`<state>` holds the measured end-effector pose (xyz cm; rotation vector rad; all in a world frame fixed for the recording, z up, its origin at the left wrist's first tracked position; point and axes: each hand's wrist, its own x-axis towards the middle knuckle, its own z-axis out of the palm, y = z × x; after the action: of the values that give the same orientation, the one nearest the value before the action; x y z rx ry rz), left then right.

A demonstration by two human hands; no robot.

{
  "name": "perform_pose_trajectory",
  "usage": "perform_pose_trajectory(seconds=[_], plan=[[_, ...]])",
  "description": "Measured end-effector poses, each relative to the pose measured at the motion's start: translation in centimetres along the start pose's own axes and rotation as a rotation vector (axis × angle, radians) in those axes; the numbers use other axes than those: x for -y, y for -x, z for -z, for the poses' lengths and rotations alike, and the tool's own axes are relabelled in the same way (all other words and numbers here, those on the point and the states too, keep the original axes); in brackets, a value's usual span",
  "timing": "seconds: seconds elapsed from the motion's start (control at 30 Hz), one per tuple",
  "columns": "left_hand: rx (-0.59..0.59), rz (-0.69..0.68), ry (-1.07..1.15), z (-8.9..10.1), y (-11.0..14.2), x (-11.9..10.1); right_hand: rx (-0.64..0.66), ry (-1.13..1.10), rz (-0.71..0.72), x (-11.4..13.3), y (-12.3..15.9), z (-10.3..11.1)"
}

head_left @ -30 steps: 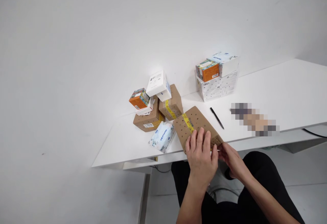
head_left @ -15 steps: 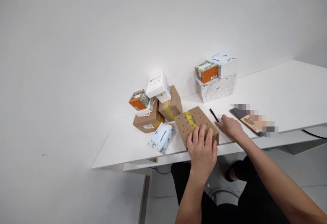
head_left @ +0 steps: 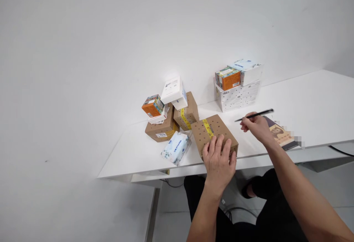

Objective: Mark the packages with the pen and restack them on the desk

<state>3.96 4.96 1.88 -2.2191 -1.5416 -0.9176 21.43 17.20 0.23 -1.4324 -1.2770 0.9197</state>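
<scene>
My left hand [head_left: 219, 161] lies with its fingers apart over the near edge of a brown cardboard box [head_left: 199, 133], which has dark dots and yellow tape. To its right, my right hand [head_left: 257, 127] grips a black pen [head_left: 264, 112] above the table. The pen's thin end points left, toward the box. A dark phone [head_left: 286, 133] with a picture on its back lies beside my right wrist and is partly blurred out.
Left of the box, a tissue pack [head_left: 176, 148] lies by brown boxes [head_left: 160, 128] topped with an orange box [head_left: 153, 105] and white boxes [head_left: 173, 90]. By the wall, a white dotted box [head_left: 238, 98] carries another orange box [head_left: 228, 80] and tissue pack [head_left: 250, 74]. The white table [head_left: 306, 102] edge is close.
My right hand has picked up the pen from the table and raised it, turning it so the thin end faces left. My left hand has stayed on the box.
</scene>
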Motion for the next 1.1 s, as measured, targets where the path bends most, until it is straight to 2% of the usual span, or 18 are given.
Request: perform_pose_trajectory(seconds=[0.1, 0.23, 0.37, 0.47, 0.63, 1.1], plan=[[-0.021, 0.009, -0.009, -0.2, 0.1, -0.1, -0.047, -0.408, 0.067, 3.0, 0.3, -0.9], [-0.038, 0.029, -0.015, -0.4, 0.2, -0.2, 0.126, -0.514, 0.124, 6.4, 0.8, -3.8], [-0.045, 0.042, -0.016, -0.6, 0.2, -0.2, 0.258, -0.412, 0.123, 7.5, 0.9, -6.6], [-0.055, 0.039, -0.012, -0.7, 0.1, -0.3, 0.238, -0.29, 0.124, 7.1, 0.9, -7.6], [-0.063, 0.044, -0.001, -0.8, -0.1, -0.4, 0.162, -0.133, 0.145, 6.8, 1.0, -7.3], [-0.06, 0.05, -0.001, -0.9, 0.0, -0.4, 0.179, 0.051, 0.202, 6.8, 1.0, -7.3]])
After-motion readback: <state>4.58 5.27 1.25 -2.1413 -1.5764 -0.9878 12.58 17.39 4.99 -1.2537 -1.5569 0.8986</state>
